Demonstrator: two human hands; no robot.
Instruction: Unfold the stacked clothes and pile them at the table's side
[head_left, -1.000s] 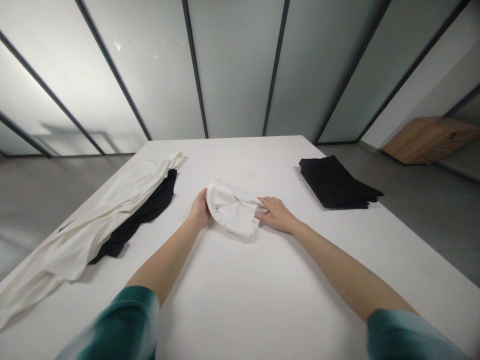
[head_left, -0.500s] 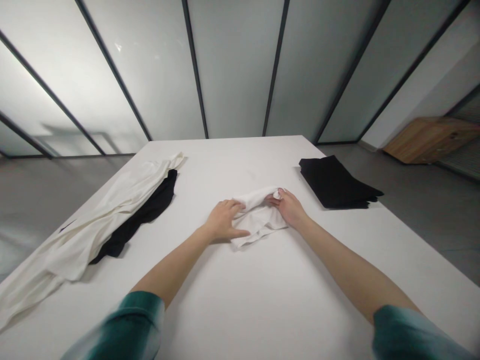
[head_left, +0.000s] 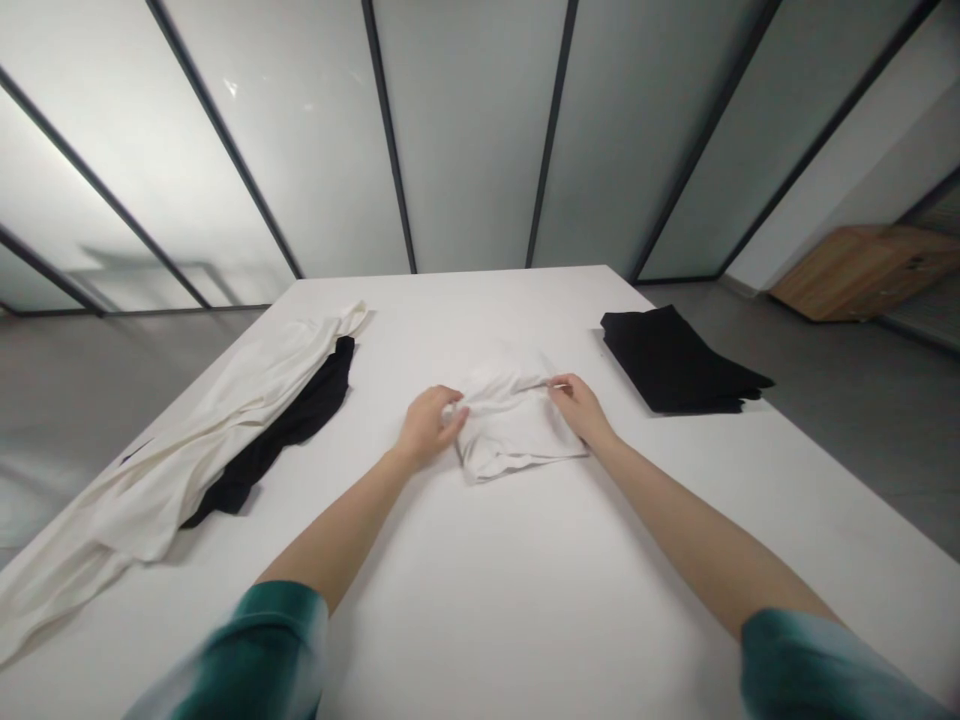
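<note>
A folded white garment (head_left: 514,425) lies in the middle of the white table (head_left: 525,580). My left hand (head_left: 427,425) pinches its left edge with curled fingers. My right hand (head_left: 579,405) pinches its upper right edge, fingers closed on the cloth. Both hands rest low on the tabletop, one at each side of the garment. My forearms reach out from teal sleeves at the bottom of the view.
A long unfolded white garment (head_left: 187,450) lies along the table's left side over a black garment (head_left: 289,425). A folded black stack (head_left: 675,360) sits at the right edge. A wooden cabinet (head_left: 862,270) stands on the floor at far right. Glass panels rise behind.
The white garment went from a loose bundle to a flatter folded shape. My left hand shifted from under its left side to pinching the left edge; my right hand moved up to the upper right edge.
</note>
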